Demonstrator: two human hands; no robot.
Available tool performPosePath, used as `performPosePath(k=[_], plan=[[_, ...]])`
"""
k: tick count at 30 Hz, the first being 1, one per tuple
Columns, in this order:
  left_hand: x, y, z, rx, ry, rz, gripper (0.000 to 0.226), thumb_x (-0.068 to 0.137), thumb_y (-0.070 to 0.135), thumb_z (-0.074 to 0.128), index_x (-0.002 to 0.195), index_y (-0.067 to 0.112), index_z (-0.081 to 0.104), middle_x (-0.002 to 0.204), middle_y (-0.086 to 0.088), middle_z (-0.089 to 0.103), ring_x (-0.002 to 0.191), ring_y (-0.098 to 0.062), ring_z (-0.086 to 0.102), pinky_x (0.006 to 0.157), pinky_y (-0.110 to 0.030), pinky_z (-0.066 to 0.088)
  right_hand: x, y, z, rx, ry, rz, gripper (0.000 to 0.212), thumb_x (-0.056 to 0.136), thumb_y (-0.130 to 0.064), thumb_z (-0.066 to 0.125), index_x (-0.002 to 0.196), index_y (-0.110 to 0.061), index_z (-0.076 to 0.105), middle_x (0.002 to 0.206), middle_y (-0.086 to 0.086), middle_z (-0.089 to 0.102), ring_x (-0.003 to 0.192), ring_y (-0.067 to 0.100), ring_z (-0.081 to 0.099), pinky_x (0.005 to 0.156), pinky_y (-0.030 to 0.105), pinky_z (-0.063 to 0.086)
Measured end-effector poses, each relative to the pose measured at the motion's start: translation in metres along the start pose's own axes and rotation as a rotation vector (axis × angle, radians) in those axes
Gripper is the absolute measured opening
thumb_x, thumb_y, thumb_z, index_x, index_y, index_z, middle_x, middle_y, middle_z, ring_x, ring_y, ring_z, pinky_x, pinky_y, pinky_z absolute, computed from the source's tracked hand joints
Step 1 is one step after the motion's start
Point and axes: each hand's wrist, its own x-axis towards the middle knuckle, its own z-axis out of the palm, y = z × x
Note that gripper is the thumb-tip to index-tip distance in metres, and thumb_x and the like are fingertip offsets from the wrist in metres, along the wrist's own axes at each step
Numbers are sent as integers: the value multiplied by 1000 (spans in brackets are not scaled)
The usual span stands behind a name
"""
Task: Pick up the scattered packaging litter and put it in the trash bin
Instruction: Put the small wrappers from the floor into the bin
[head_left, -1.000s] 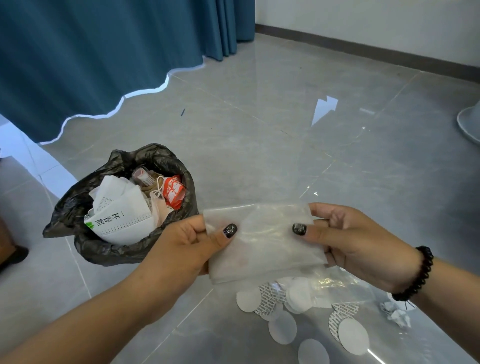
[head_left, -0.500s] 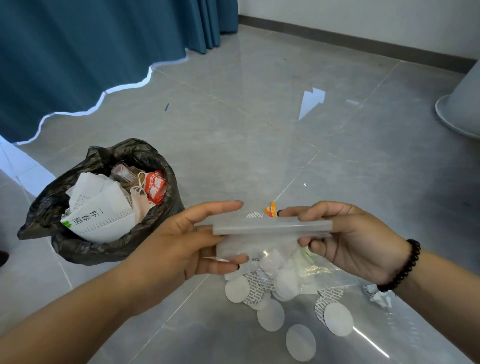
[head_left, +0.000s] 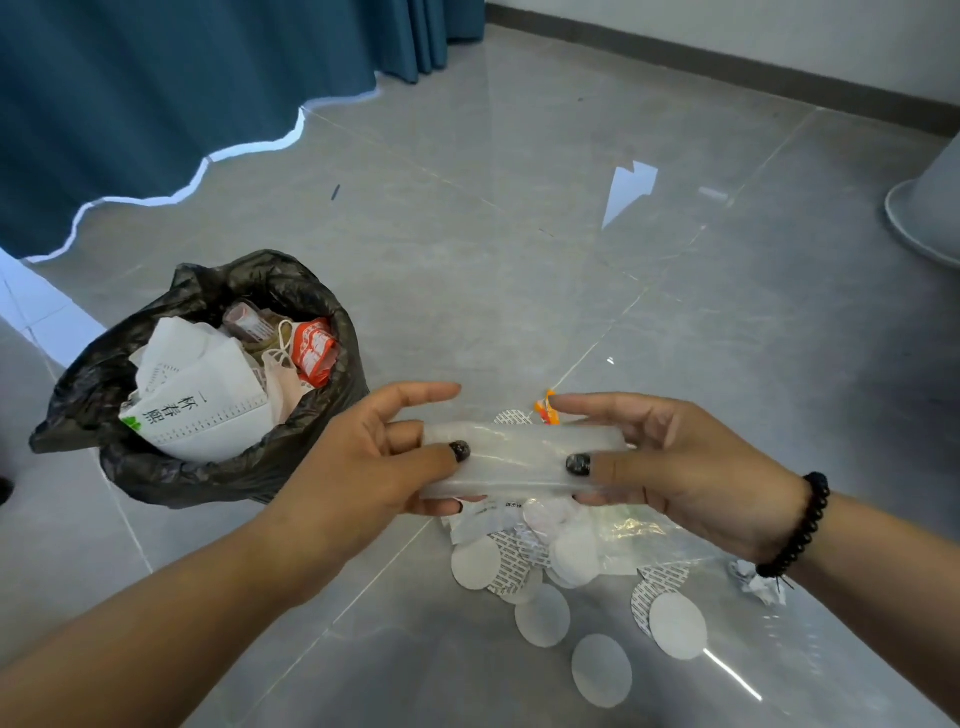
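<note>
White round paper discs (head_left: 602, 670) scattered on grey floor tiles (head_left: 519, 260) nearest the viewer, beside crumpled clear film (head_left: 634, 535). Above them, folded translucent plastic packaging (head_left: 519, 457) pinched at each end: left hand (head_left: 374, 467) gripping its left end, right hand (head_left: 680, 467) its right, thumbs on top. To the left, touching the left hand, black-lined trash bin (head_left: 156, 467) full of paper and wrappers. Farther back, blue curtain (head_left: 156, 104).
</note>
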Motion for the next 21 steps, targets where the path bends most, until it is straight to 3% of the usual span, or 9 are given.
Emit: performPosePath(k=[3,6,9,13,16,18,21], plan=[[2,-1,-4,48,-12,25,31,85,-4,61,109,16,62,87,-17,72,72,-23,72,58,-28,60,-1,2,5,-35,1,32,41,57,-9,76,97,-12,73,96,12,73,78,22,71,59,24,57],[1,-7,-7,86,-60,36,19,87,-9,55,92,8,59,79,-6,74,71,-24,73,57,-25,58,-2,-1,9,-94,26,-9,20,73,6,68,88,-7,71,78,12,71,59,23,68,45,21,50],[-1,-9,-10,32,-83,12,26,86,-15,49,80,9,58,84,-8,74,73,-31,73,57,-25,56,-2,-2,13,-72,52,-57,28,79,17,57,74,-5,74,68,14,66,50,21,61,41,21,45],[-4,-7,-17,-110,-149,-27,19,70,2,57,62,16,66,98,-12,74,74,-29,72,57,-25,55,0,-1,22,47,46,-74,34,78,22,51,67,-2,74,77,26,61,49,20,59,43,21,46],[-4,-8,-22,-104,-123,-58,21,72,3,74,58,17,67,99,-15,73,75,-28,72,61,-26,55,4,1,27,47,31,-79,28,71,20,58,66,-2,74,85,28,64,50,21,59,45,22,47],[-2,-12,-25,-39,-63,-67,22,77,0,69,61,15,66,97,-12,74,77,-26,73,62,-24,55,7,2,29,30,14,-78,20,63,8,59,70,-2,75,88,26,67,54,22,61,48,22,49],[-1,-13,-32,17,-12,-39,12,76,0,71,80,10,66,92,-8,75,77,-18,70,64,-24,56,11,6,32,39,-30,-84,27,58,-1,68,84,-2,75,87,18,71,66,21,66,57,22,52]])
